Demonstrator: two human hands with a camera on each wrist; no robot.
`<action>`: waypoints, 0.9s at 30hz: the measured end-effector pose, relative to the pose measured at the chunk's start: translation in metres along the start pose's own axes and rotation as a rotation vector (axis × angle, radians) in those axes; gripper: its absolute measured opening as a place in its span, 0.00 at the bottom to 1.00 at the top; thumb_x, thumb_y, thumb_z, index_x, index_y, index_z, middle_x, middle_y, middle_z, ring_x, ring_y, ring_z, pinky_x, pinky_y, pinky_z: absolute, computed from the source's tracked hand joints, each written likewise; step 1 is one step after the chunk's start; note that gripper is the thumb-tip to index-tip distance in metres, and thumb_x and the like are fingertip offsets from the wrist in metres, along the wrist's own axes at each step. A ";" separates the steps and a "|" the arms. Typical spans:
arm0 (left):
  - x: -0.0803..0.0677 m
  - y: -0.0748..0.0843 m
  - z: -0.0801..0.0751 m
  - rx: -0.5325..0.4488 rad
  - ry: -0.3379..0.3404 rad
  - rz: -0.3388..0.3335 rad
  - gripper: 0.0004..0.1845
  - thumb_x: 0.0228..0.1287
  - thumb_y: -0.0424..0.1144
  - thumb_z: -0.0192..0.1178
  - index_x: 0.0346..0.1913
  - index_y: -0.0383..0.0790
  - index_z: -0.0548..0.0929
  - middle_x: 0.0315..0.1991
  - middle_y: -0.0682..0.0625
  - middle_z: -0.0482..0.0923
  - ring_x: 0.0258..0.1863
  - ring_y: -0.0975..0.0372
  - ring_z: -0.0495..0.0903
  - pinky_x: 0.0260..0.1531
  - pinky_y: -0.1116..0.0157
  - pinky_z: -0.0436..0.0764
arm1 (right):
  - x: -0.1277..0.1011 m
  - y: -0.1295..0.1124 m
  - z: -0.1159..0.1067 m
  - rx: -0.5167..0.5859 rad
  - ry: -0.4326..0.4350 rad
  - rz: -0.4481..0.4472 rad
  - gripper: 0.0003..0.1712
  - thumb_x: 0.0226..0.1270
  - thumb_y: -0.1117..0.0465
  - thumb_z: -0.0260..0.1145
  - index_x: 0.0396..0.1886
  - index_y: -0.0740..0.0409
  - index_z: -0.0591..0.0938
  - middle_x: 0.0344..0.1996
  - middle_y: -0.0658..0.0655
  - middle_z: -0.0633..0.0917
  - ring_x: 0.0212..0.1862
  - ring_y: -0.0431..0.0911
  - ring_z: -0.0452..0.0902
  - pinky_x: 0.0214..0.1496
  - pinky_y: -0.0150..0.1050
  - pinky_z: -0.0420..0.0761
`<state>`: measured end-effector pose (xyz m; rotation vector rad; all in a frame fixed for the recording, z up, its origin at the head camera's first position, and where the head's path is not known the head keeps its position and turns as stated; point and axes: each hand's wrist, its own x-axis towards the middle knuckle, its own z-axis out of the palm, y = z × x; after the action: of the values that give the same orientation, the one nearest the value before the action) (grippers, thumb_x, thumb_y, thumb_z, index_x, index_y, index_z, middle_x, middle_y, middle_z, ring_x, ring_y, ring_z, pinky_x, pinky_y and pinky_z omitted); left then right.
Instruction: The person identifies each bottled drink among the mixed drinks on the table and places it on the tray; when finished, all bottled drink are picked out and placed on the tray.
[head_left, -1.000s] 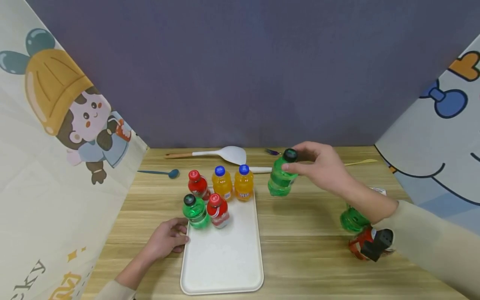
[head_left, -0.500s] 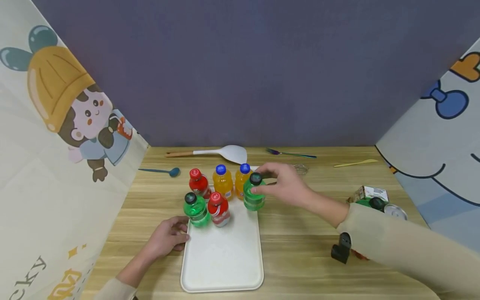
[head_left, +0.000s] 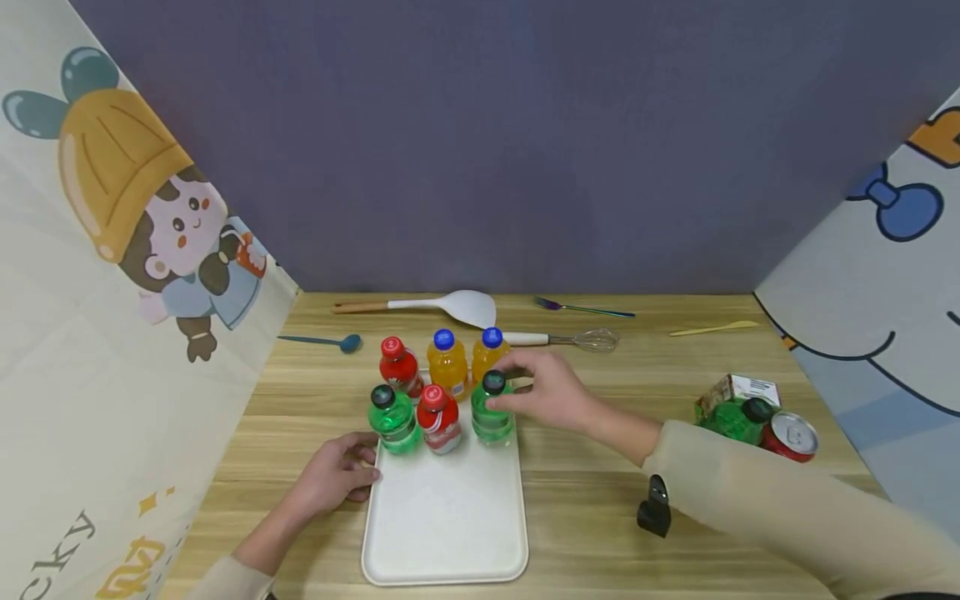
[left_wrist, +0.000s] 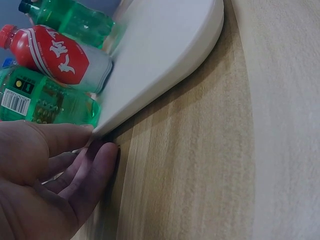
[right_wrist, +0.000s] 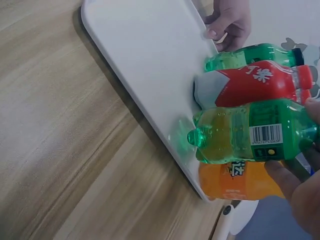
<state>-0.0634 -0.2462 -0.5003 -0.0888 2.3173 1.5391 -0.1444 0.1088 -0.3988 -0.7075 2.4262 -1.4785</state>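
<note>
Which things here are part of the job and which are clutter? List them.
In the job: tray, green bottle in the right hand, the five bottles already on the tray, left hand.
Lying about: spatula, whisk, spoon, fork, can.

The white tray (head_left: 450, 533) sits on a pale wood-grain table (head_left: 600, 517). On it stand two green bottles with black caps (head_left: 492, 410) (head_left: 392, 415), two red bottles with red caps and white labels (head_left: 439, 417) (head_left: 397, 367), and two orange bottles with blue caps (head_left: 447, 362) (head_left: 488, 354). Along the table's far edge lie a white spatula with a wooden handle (head_left: 442, 307), a teal spoon (head_left: 322, 341) and a yellow knife (head_left: 712, 328). By the right edge stands a red can (head_left: 789, 435). The sleeves (head_left: 765, 500) are beige.
</note>
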 end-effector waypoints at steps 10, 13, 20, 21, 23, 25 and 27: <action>0.002 -0.003 -0.001 -0.003 0.002 -0.009 0.33 0.60 0.25 0.68 0.68 0.24 0.71 0.46 0.37 0.79 0.34 0.56 0.82 0.28 0.59 0.91 | 0.001 0.009 0.011 0.005 -0.019 -0.002 0.20 0.55 0.58 0.82 0.46 0.53 0.86 0.43 0.51 0.88 0.48 0.47 0.85 0.48 0.37 0.91; 0.002 -0.003 0.000 -0.005 0.003 -0.011 0.33 0.60 0.25 0.68 0.68 0.24 0.71 0.46 0.38 0.78 0.34 0.56 0.82 0.28 0.59 0.91 | 0.001 0.011 0.013 0.010 -0.018 -0.002 0.20 0.55 0.58 0.82 0.46 0.53 0.86 0.43 0.51 0.88 0.48 0.49 0.85 0.47 0.37 0.91; 0.000 0.000 0.001 -0.001 0.019 -0.015 0.32 0.60 0.24 0.68 0.68 0.24 0.71 0.46 0.38 0.79 0.34 0.56 0.82 0.29 0.60 0.92 | 0.000 0.014 0.015 0.026 -0.020 -0.002 0.20 0.57 0.58 0.81 0.47 0.54 0.85 0.45 0.52 0.87 0.50 0.50 0.85 0.48 0.35 0.90; 0.000 0.000 0.001 0.002 0.025 -0.017 0.32 0.60 0.24 0.68 0.68 0.24 0.71 0.46 0.38 0.79 0.35 0.56 0.83 0.30 0.61 0.92 | 0.000 0.014 0.015 0.030 -0.021 0.000 0.20 0.57 0.58 0.81 0.47 0.54 0.85 0.45 0.52 0.87 0.50 0.50 0.85 0.49 0.35 0.90; 0.000 0.000 0.002 0.003 0.034 -0.024 0.32 0.59 0.24 0.68 0.68 0.24 0.72 0.46 0.38 0.79 0.35 0.56 0.83 0.30 0.61 0.92 | 0.000 0.014 0.014 0.035 -0.028 0.003 0.20 0.57 0.57 0.81 0.48 0.54 0.85 0.45 0.52 0.87 0.51 0.49 0.84 0.50 0.38 0.90; 0.000 0.000 0.002 0.001 0.043 -0.027 0.32 0.59 0.23 0.68 0.67 0.24 0.73 0.46 0.38 0.80 0.35 0.56 0.84 0.30 0.61 0.92 | 0.000 0.013 0.013 0.031 -0.041 0.004 0.21 0.57 0.56 0.81 0.49 0.54 0.85 0.46 0.51 0.87 0.52 0.48 0.84 0.52 0.41 0.90; 0.000 0.000 0.003 0.004 0.049 -0.021 0.31 0.58 0.23 0.68 0.66 0.24 0.74 0.45 0.38 0.80 0.35 0.56 0.85 0.31 0.61 0.92 | 0.000 0.012 0.010 0.008 -0.064 0.003 0.23 0.57 0.55 0.81 0.51 0.53 0.85 0.48 0.51 0.87 0.54 0.48 0.83 0.54 0.45 0.90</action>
<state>-0.0630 -0.2437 -0.5015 -0.1511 2.3499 1.5386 -0.1432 0.1057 -0.4137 -0.7377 2.3715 -1.4418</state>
